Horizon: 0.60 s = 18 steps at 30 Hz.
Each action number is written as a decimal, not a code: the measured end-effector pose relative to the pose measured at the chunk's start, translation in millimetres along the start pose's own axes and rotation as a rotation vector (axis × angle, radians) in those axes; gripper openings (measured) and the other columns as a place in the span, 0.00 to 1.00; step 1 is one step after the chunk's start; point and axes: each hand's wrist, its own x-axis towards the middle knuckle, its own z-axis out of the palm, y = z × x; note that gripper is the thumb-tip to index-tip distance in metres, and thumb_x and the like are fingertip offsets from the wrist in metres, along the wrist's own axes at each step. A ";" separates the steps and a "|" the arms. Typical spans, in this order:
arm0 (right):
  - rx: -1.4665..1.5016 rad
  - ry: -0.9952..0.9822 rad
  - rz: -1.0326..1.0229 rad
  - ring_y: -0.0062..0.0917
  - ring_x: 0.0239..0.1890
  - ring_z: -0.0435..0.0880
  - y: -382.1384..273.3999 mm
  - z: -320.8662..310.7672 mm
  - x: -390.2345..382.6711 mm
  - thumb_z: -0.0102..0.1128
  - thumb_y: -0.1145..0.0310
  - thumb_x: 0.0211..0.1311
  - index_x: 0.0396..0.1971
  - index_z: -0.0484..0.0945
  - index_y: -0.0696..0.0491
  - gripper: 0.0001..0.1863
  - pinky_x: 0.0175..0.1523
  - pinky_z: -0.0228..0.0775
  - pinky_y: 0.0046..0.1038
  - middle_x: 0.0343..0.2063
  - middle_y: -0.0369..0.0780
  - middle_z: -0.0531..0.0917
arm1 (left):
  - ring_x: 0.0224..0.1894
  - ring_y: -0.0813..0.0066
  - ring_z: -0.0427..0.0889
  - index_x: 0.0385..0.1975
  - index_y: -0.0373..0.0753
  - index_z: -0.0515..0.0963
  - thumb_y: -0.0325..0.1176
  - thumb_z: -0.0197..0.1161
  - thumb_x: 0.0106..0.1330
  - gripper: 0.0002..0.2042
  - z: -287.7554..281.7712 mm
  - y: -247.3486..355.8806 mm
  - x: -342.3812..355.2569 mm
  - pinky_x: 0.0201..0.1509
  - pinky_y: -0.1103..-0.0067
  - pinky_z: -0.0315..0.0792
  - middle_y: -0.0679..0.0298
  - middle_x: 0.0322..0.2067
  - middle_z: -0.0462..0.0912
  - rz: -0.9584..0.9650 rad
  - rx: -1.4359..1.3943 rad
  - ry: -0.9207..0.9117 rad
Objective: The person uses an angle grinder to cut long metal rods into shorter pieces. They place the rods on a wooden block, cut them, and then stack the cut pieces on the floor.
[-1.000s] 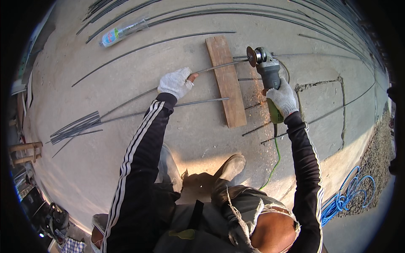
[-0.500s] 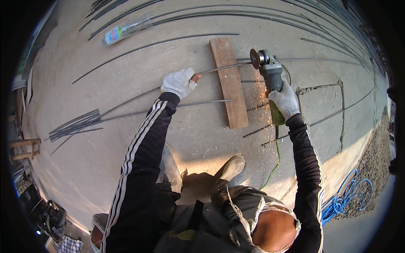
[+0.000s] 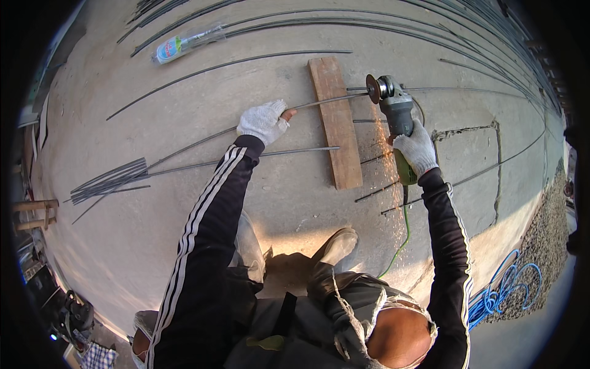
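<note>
My left hand (image 3: pixel 263 122), in a white knitted glove with the thumb bare, is closed around a long thin steel bar (image 3: pixel 190 145). That bar rests across a wooden plank (image 3: pixel 337 126) and reaches the disc of an angle grinder (image 3: pixel 397 111). My right hand (image 3: pixel 416 149), gloved too, grips the grinder's body. Orange sparks (image 3: pixel 385 154) spray from the disc down toward me. Another bar (image 3: pixel 289 151) lies below my left hand with its end on the plank. Short cut rod pieces (image 3: pixel 376 192) lie on the concrete right of the plank.
A bundle of short rods (image 3: pixel 109 182) lies at the left. Long bars (image 3: pixel 344 22) stretch across the far side beside a plastic bottle (image 3: pixel 175 48). The grinder's green cord (image 3: pixel 402 246) runs toward my legs. Coiled blue hose (image 3: pixel 498 295) and gravel (image 3: pixel 541 258) are at the right.
Both hands, the bar and the grinder stay nearly in place. The spark stream looks narrower and denser. The whole view has shifted very slightly.
</note>
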 end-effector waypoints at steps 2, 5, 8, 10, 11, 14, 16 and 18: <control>0.006 -0.006 0.034 0.32 0.36 0.87 -3.0 -0.9 -0.8 0.68 0.66 0.50 0.45 0.77 0.56 0.21 0.44 0.79 0.34 0.34 0.44 0.86 | 0.34 0.48 0.86 0.34 0.42 0.81 0.57 0.57 0.74 0.22 -3.1 1.3 0.1 0.36 0.58 0.79 0.53 0.31 0.86 -0.016 0.009 -0.035; 0.029 -0.002 0.050 0.30 0.34 0.85 -8.3 0.4 -1.1 0.66 0.68 0.50 0.45 0.77 0.55 0.20 0.43 0.78 0.34 0.32 0.43 0.84 | 0.37 0.48 0.87 0.40 0.40 0.84 0.58 0.56 0.74 0.25 -7.0 3.1 1.3 0.41 0.60 0.81 0.51 0.35 0.88 -0.055 0.029 -0.129; 0.001 0.021 0.018 0.28 0.33 0.85 -11.1 0.0 -2.3 0.64 0.70 0.51 0.45 0.77 0.55 0.19 0.43 0.78 0.33 0.31 0.41 0.84 | 0.39 0.48 0.88 0.42 0.39 0.85 0.59 0.56 0.74 0.26 -8.1 3.3 2.3 0.42 0.60 0.81 0.51 0.38 0.89 -0.064 0.030 -0.153; -0.034 0.027 0.010 0.28 0.34 0.85 -10.7 -0.9 -3.7 0.64 0.71 0.51 0.45 0.77 0.55 0.19 0.43 0.78 0.33 0.32 0.41 0.84 | 0.40 0.49 0.88 0.44 0.38 0.85 0.59 0.55 0.75 0.26 -7.2 2.8 2.4 0.44 0.61 0.81 0.51 0.39 0.89 -0.053 0.040 -0.123; -0.050 0.025 0.014 0.27 0.34 0.86 -9.9 -1.3 -4.3 0.64 0.71 0.51 0.45 0.77 0.55 0.19 0.44 0.78 0.33 0.32 0.41 0.85 | 0.41 0.49 0.88 0.44 0.39 0.85 0.59 0.55 0.75 0.26 -6.6 2.2 2.4 0.44 0.61 0.81 0.51 0.39 0.89 -0.054 0.039 -0.130; -0.009 0.015 -0.004 0.27 0.35 0.87 -6.5 -0.4 -4.3 0.63 0.72 0.51 0.46 0.77 0.56 0.19 0.44 0.78 0.32 0.33 0.41 0.86 | 0.41 0.49 0.88 0.44 0.39 0.85 0.59 0.55 0.75 0.27 -4.4 0.0 2.5 0.44 0.61 0.81 0.51 0.40 0.89 -0.065 0.036 -0.161; 0.027 0.006 0.001 0.30 0.36 0.87 -3.9 0.1 -4.0 0.65 0.71 0.50 0.46 0.77 0.56 0.20 0.45 0.78 0.33 0.34 0.42 0.87 | 0.41 0.49 0.88 0.44 0.39 0.85 0.60 0.54 0.75 0.27 -2.4 -1.2 2.9 0.44 0.61 0.81 0.52 0.40 0.89 -0.071 0.027 -0.167; 0.052 -0.004 0.039 0.35 0.36 0.86 -2.0 -0.3 -4.7 0.70 0.66 0.49 0.45 0.77 0.56 0.22 0.45 0.78 0.36 0.35 0.46 0.86 | 0.35 0.48 0.87 0.36 0.42 0.82 0.59 0.56 0.74 0.24 -0.1 -1.9 1.8 0.37 0.59 0.79 0.53 0.32 0.87 -0.014 -0.004 -0.048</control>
